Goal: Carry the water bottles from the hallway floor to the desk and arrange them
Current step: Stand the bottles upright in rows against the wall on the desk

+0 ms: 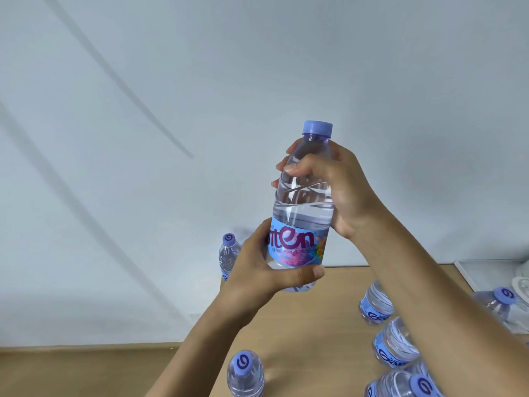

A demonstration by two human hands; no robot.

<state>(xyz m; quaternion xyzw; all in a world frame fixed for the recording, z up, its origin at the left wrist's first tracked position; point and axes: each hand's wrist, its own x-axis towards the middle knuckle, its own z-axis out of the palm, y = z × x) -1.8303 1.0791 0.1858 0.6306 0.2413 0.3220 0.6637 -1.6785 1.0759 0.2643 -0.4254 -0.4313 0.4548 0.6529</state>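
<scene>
A clear water bottle (303, 207) with a purple cap and blue label is held upright in the air above the wooden desk (329, 316). My left hand (266, 267) grips its lower part around the label. My right hand (329, 184) grips its upper shoulder just under the cap. Several more bottles stand on the desk: one behind my left hand (227, 253), one near the front (245, 373), and a row at the right (393, 345) partly hidden by my right forearm.
A pale wall (200, 110) rises directly behind the desk. A white tray (486, 276) with a white object lies at the desk's far right. Bare wood shows between the front bottle and the right-hand row.
</scene>
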